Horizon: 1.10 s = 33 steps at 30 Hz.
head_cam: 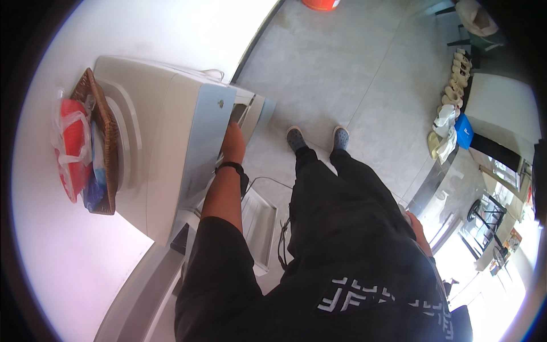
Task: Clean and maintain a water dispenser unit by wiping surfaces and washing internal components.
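Observation:
My left hand [234, 143], with a black band at the wrist, reaches down to the front of a white appliance [160, 115] with a pale blue front panel [209, 124]. Its fingers are partly hidden at an opening beside a pulled-out, drawer-like part [253, 112], and their grip cannot be made out. Low by my right thigh hangs my right hand [419, 233], largely covered by my dark clothing. A small greyish-white thing [404, 209] shows at its fingers, but whether it is held is unclear.
A wicker basket [112, 149] with a red item in clear plastic [72, 145] sits on the appliance. Near my legs are a shallow white tray [260, 228] and a thin cable [273, 180]. Shoes [455, 85] and a blue box [464, 131] line the right side. A red bucket-like container [321, 4] stands ahead.

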{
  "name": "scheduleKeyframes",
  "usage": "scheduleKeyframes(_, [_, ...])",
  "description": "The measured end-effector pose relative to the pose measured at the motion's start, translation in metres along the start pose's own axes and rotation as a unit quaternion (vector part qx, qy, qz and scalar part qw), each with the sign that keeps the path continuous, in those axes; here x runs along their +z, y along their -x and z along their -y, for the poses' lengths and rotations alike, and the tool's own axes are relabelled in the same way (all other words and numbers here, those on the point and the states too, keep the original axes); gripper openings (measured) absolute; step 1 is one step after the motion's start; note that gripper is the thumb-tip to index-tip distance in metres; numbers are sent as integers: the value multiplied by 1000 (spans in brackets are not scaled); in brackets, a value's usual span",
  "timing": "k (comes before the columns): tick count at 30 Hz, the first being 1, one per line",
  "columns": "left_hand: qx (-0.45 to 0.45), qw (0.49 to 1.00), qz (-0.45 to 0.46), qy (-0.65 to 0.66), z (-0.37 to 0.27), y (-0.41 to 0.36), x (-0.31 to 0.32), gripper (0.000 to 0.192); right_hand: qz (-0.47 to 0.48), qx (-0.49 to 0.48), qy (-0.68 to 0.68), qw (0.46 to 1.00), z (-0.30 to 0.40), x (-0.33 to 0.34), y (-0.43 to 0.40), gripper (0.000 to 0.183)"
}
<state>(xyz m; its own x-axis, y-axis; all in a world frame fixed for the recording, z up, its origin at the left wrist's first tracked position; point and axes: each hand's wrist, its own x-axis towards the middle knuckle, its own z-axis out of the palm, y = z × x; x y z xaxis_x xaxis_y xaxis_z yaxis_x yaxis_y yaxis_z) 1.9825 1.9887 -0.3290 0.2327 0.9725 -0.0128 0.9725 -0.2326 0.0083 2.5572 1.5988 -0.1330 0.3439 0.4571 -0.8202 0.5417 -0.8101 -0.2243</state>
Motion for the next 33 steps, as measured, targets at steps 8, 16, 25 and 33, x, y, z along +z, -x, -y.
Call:
scheduleKeyframes(8, [-44, 980, 96, 170, -21, -4, -8, 18, -45, 8, -12, 999, 25, -24, 10, 59])
scheduleKeyframes(16, [-139, 959, 127, 212, -63, 16, -29, 32, -41, -8, 21, 999, 17, -27, -1, 55])
scheduleKeyframes(25, [-97, 844, 194, 490, -113, 23, -124, 42, -129, -159, -16, 979, 84, -67, -62, 54])
scheduleKeyframes(33, [-103, 691, 190, 689, -165, 8, -239, 43, -44, -469, -62, 880, 256, -101, -86, 24])
